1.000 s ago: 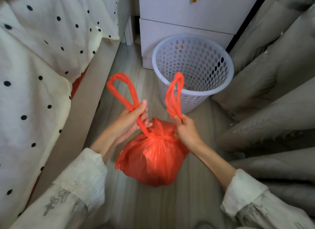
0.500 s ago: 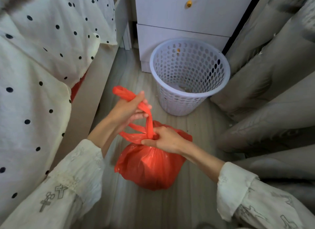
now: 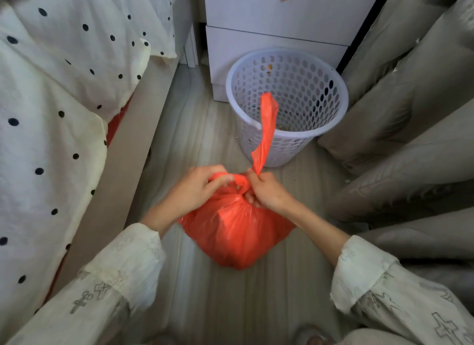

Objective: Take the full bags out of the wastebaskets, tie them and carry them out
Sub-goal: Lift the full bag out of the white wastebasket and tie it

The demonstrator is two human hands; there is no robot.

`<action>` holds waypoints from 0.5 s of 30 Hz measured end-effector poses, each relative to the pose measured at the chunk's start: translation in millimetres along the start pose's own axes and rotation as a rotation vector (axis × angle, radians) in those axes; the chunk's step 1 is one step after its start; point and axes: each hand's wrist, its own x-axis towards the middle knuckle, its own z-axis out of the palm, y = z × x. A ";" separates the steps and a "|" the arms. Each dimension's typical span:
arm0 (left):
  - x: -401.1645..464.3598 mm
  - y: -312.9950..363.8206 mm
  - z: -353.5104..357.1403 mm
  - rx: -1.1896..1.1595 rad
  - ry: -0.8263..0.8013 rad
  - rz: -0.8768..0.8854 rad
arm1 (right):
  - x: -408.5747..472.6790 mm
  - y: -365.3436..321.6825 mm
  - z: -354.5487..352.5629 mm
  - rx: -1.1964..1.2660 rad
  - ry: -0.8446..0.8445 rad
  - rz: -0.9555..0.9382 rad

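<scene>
Narrow floor strip (image 3: 195, 129) between bed and curtain: orange bag (image 3: 236, 231) sits before emptied wastebasket (image 3: 287, 106). Left hand (image 3: 195, 190) and right hand (image 3: 266, 190) each pinch a handle; knot probably half-formed. Cinch low, pull evenly.

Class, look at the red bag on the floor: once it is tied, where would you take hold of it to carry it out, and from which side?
Probably at the gathered neck of the red bag, coming from above. The plastic bunches narrow there between the left hand and the right hand, and a handle sticks up; the body below is round and bulging.
</scene>
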 end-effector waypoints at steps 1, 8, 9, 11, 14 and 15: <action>1.8 4.2 -0.7 -0.085 0.047 -0.002 | 2.3 1.9 -2.5 0.018 -0.010 -0.005; 1.1 12.0 -7.0 -0.382 0.267 -0.158 | 10.3 6.1 -19.8 0.208 -0.021 -0.085; 1.3 11.9 -8.5 -0.421 0.264 -0.167 | 11.6 7.0 -19.8 0.213 -0.002 -0.106; 1.6 10.8 -11.3 -0.448 0.190 -0.191 | 11.2 8.8 -19.8 0.190 0.008 -0.152; 1.2 9.6 -17.4 -0.267 -0.129 -0.255 | 6.3 10.5 -18.4 0.183 -0.001 -0.180; 0.1 12.2 -20.7 -0.210 -0.263 -0.288 | 4.6 10.3 -17.9 0.186 -0.014 -0.188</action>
